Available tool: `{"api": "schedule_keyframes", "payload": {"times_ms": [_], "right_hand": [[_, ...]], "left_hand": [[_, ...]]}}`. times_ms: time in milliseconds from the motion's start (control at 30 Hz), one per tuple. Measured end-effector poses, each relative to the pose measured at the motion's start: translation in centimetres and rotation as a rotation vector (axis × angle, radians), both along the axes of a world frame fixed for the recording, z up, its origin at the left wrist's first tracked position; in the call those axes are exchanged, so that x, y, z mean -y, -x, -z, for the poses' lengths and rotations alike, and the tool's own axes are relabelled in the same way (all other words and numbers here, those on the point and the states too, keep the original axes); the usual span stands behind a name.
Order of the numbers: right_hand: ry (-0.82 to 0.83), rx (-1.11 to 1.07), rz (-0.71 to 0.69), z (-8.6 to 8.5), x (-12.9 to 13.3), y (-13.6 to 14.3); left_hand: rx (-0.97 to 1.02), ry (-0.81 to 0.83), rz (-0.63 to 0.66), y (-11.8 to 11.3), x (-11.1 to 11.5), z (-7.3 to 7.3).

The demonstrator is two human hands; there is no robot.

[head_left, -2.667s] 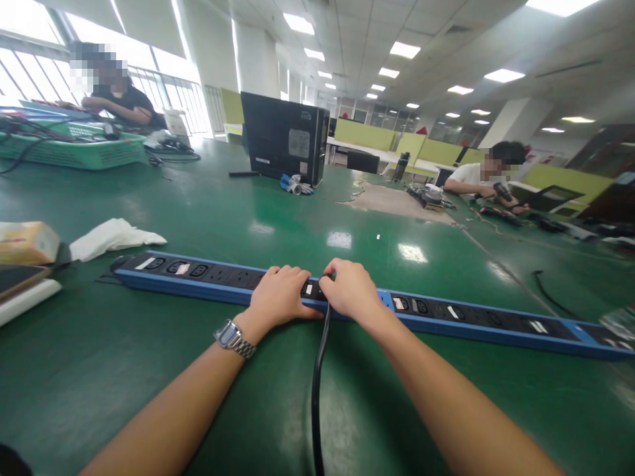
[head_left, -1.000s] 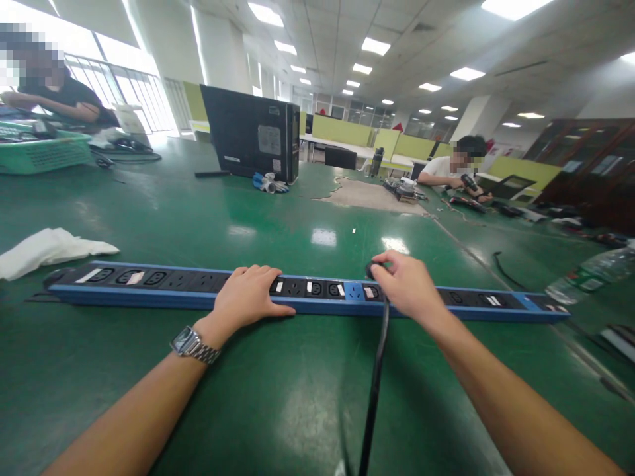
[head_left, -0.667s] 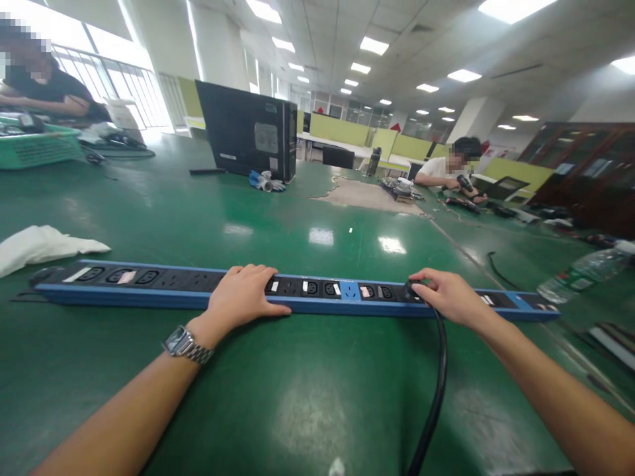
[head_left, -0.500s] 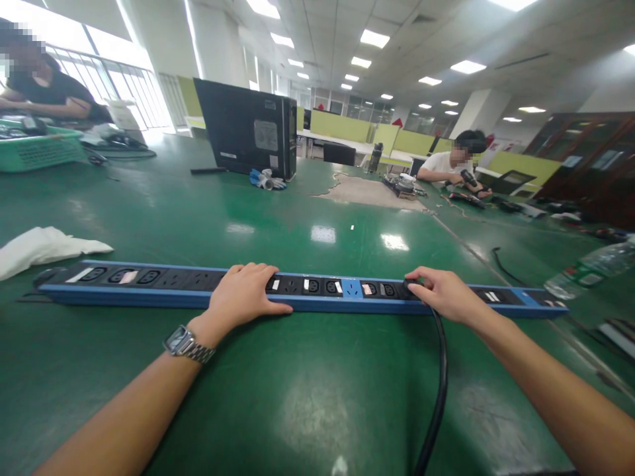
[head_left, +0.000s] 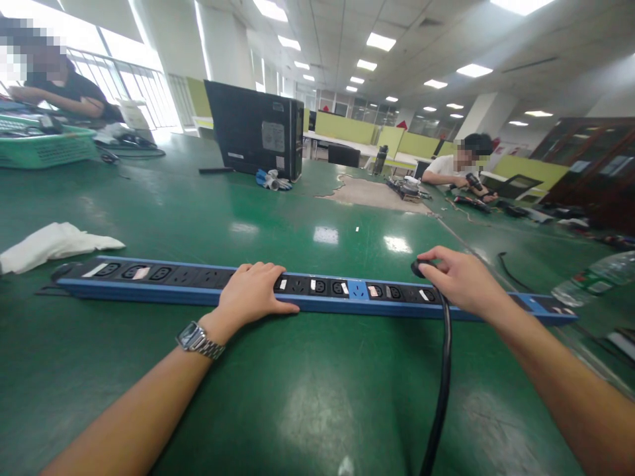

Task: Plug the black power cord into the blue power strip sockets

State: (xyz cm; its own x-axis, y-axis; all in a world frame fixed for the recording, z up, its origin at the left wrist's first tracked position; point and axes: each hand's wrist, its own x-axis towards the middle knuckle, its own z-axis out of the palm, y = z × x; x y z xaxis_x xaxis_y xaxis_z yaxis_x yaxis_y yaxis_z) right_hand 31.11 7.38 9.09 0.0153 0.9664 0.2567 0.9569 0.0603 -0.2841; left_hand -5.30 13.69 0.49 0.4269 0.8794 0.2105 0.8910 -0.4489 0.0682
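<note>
A long blue and black power strip point(head_left: 327, 304) lies across the green table, its sockets facing up. My left hand point(head_left: 252, 291) wraps over the strip left of its middle, fingers on the far side and thumb on the near edge. Between the thumb and fingers of my right hand point(head_left: 454, 277) is a black plug point(head_left: 419, 266), raised just above the strip's right part. Its thick black cable point(head_left: 441, 390) hangs down toward the near edge of the view. The plug's pins are hidden.
A black computer case point(head_left: 255, 132) stands at the back, with gloves point(head_left: 272, 180) before it. White cloth point(head_left: 54, 246) and a green basket point(head_left: 54, 147) are at left. A plastic bottle point(head_left: 592, 281) lies at right. Two people sit across the table.
My right hand has lifted the plug up off the strip, and the sockets beneath now show. My left hand keeps its hold on the strip. The view has shifted slightly.
</note>
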Motion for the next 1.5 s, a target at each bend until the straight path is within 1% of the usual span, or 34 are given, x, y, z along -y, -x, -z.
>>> {"api": "schedule_keyframes", "payload": {"times_ms": [67, 133, 200, 300, 367, 433, 533, 633, 700, 867, 967, 1033, 1167, 1367, 1500], "right_hand": [[0.022, -0.059, -0.075, -1.3, 0.0, 1.9], [0.078, -0.122, -0.158, -1.4, -0.4, 4.4], [0.114, -0.198, -0.214, -0.4, -1.0, 7.3], [0.169, -0.289, -0.276, 2.1, -2.5, 12.0], [0.198, -0.313, -0.297, 3.4, -3.5, 15.0], [0.203, -0.309, -0.285, 3.9, -4.3, 17.4], [0.190, -0.196, -0.211, 3.4, -4.7, 19.7], [0.204, -0.048, -0.131, 2.5, -4.1, 20.7], [0.208, -0.013, -0.109, 2.2, -3.6, 20.9], [0.203, -0.004, -0.107, 2.3, -3.5, 20.8], [0.210, -0.015, -0.138, 2.6, -3.8, 20.7], [0.195, -0.013, -0.158, 2.9, -3.7, 20.9], [0.172, 0.009, -0.149, 2.9, -3.1, 21.6], [0.254, -0.048, -0.115, 2.2, -3.7, 21.4], [0.262, -0.050, -0.133, 2.8, -4.1, 21.7]], "left_hand": [[-0.006, -0.004, 0.000, 0.0, 0.0, 0.0], [-0.009, -0.004, -0.002, 0.0, 0.1, 0.0], [-0.011, -0.002, -0.004, 0.0, 0.1, 0.1], [-0.004, -0.011, -0.005, 0.0, 0.1, 0.2], [0.005, -0.018, -0.005, 0.0, 0.1, 0.2], [0.016, -0.021, -0.001, 0.0, 0.1, 0.3], [0.025, -0.031, 0.008, 0.0, 0.2, 0.3], [0.017, -0.027, 0.000, -0.1, 0.3, 0.2], [0.011, -0.016, -0.010, -0.1, 0.4, 0.1], [-0.003, -0.012, -0.010, -0.2, 0.4, 0.0], [-0.003, -0.017, -0.004, -0.2, 0.4, 0.0], [-0.003, -0.016, -0.003, -0.2, 0.4, 0.0], [-0.018, -0.019, -0.009, -0.2, 0.4, -0.1], [-0.008, -0.021, 0.003, -0.2, 0.4, -0.1], [-0.022, -0.015, -0.009, -0.2, 0.4, -0.3]]}}
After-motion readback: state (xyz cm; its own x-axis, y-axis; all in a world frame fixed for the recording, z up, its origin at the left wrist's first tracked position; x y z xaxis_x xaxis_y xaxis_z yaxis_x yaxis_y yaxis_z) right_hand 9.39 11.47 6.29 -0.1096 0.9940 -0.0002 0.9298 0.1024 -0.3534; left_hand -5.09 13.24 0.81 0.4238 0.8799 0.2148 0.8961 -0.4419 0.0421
